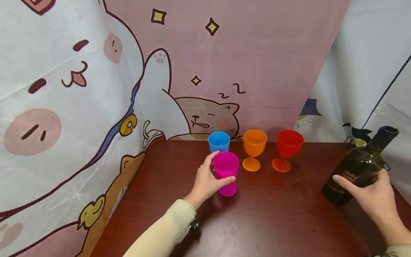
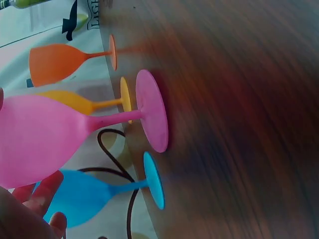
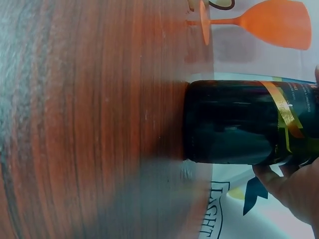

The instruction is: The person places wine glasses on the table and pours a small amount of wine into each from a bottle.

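Here you are with both hands busy! Your left hand (image 1: 205,178) has the magenta goblet (image 1: 226,164) by its bowl, thumb across the near side, fingers round the left. That goblet stands upright, forward of the table's (image 1: 273,221) left-hand half, foot at the surface.

Mind the blue goblet (image 1: 219,141), just behind it by the back edge; whether your fingertips brush it, I can't tell. The orange goblet (image 1: 255,142) and red goblet (image 1: 290,144) line that same edge further right, so best keep your left wrist low and move the magenta one away from the row, foot level. The thin plastic looks light; a gentle pinch should do, as squeezing could flex the rim.

Over to your right hand (image 1: 375,198), wrapped round the dark bottle (image 1: 358,160) near the right edge! It's upright, base down by the tabletop, though touching or hovering is hard to call. Hold firm round the label, keep the base off that edge, and steady one hand while the other moves.
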{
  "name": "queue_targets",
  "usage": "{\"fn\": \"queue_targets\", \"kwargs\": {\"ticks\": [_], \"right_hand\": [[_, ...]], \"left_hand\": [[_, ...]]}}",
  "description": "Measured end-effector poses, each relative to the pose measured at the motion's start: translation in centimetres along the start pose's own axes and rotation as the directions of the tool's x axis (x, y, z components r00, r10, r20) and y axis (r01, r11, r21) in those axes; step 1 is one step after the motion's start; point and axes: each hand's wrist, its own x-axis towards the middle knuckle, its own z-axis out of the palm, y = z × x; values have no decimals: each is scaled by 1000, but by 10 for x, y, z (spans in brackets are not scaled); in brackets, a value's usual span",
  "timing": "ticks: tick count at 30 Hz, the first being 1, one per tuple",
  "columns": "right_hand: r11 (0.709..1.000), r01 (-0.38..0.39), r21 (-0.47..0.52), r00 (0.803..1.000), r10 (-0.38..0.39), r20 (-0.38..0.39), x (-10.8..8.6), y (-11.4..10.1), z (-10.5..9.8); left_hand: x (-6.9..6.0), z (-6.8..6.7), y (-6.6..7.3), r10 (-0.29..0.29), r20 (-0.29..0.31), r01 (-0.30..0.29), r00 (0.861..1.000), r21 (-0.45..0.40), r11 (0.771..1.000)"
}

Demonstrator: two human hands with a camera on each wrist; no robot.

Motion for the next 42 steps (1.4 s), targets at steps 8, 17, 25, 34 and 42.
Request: {"fn": "queue_targets", "kwargs": {"ticks": [8,17,25,34,42], "right_hand": [[999,-43,-16,999,42,-22,-7,-4,6],[994,77,-76,997,-78,-12,-10,-14,8],[889,441,-128,897,-429,108,-16,-42,17],[664,698,-270,716,-657,236,-21,-83,25],[499,806,-318,586,-748,312,-17,-107,21]], "left_hand": [[3,18,1,31,29,-31,999,-31,999],[4,26,3,36,44,-34,998,-44,998],[2,32,8,28,47,-27,998,-26,999],[0,34,10,29,20,-29,999,3,1000],[1,33,10,49,27,-48,998,-21,999]]}}
